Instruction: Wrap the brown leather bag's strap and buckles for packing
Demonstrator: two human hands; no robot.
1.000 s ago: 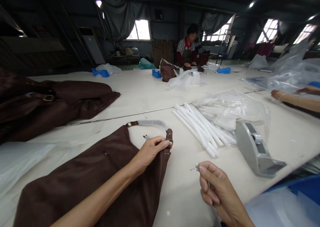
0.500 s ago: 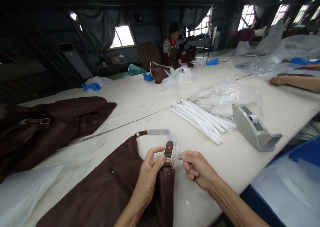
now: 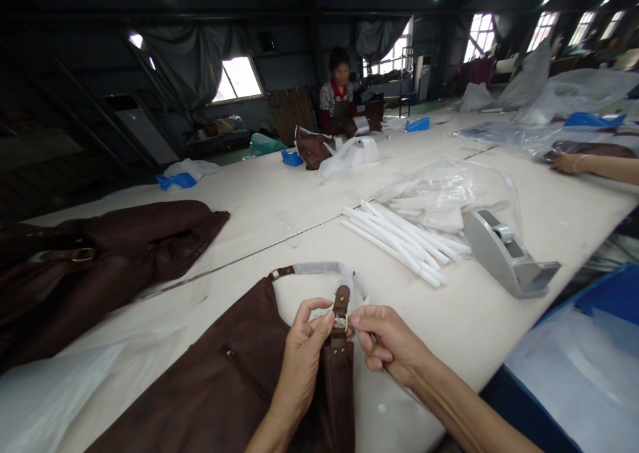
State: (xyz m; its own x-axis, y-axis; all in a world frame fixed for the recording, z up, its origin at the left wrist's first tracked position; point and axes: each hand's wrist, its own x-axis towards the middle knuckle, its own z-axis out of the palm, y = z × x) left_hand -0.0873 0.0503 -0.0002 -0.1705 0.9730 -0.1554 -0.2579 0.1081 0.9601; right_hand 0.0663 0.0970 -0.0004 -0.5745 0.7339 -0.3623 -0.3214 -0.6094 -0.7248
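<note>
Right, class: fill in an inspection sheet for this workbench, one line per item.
Surface: long cream table, seam across it.
Job's things: brown bag; its strap buckle pinched between both hands.
Clutter: white tubes, grey tape dispenser, clear plastic bags, second brown bag.
Grips: left hand and right hand both closed at the buckle.
Cables: nothing seen.
Surroundings: dim hall, windows, seated co-worker, another person's arm.

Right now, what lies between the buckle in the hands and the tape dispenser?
In the head view, bare table for most of the stretch between the buckle and the tape dispenser; the near ends of the white tubes lie at its far edge.
</note>
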